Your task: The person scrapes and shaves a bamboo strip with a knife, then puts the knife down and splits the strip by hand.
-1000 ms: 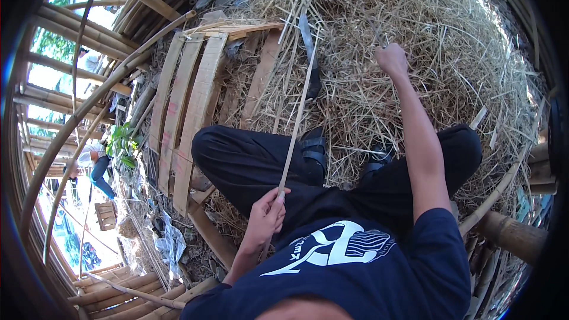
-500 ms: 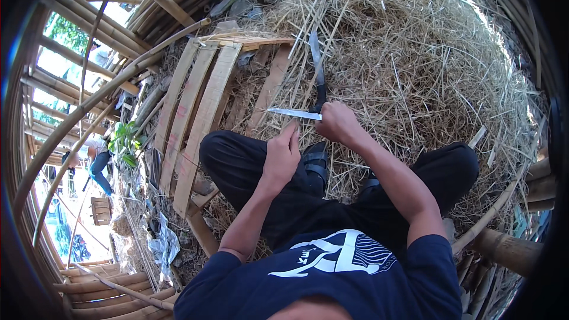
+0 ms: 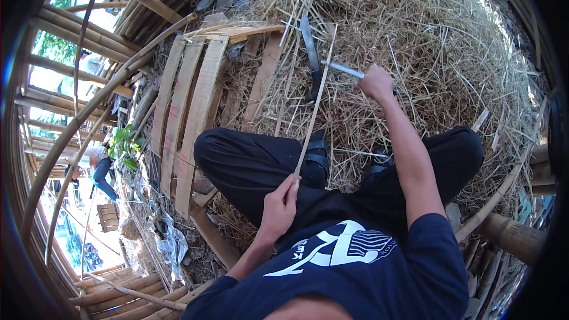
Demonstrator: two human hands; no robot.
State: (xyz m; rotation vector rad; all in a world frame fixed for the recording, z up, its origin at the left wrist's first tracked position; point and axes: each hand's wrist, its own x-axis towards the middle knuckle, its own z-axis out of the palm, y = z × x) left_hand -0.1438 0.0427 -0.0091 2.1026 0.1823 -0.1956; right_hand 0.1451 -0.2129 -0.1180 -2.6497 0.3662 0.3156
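My left hand (image 3: pixel 280 207) pinches the near end of a thin bamboo strip (image 3: pixel 313 121), close to my lap. The strip slants up and away over my sandal toward the straw. Out to the right, my right hand (image 3: pixel 377 82) is closed round the handle of a knife (image 3: pixel 345 69). Its pale blade points left, with the tip at the strip near its far end; whether they touch I cannot tell. Behind the strip lies a large dark-handled machete (image 3: pixel 310 47) on the straw, blade pointing away, beside several loose bamboo strips (image 3: pixel 291 62).
Dry straw (image 3: pixel 438 65) covers the ground ahead and to the right. A slatted wooden pallet (image 3: pixel 204 98) stands left of my knee. Bamboo poles (image 3: pixel 112 86) form a frame at the left, with a person (image 3: pixel 102 172) beyond it. A thick bamboo post (image 3: pixel 512 240) is at the right.
My left hand has drawn back toward my lap, and the long strip now shows clearly in it. My right hand has moved right and farther away with the knife.
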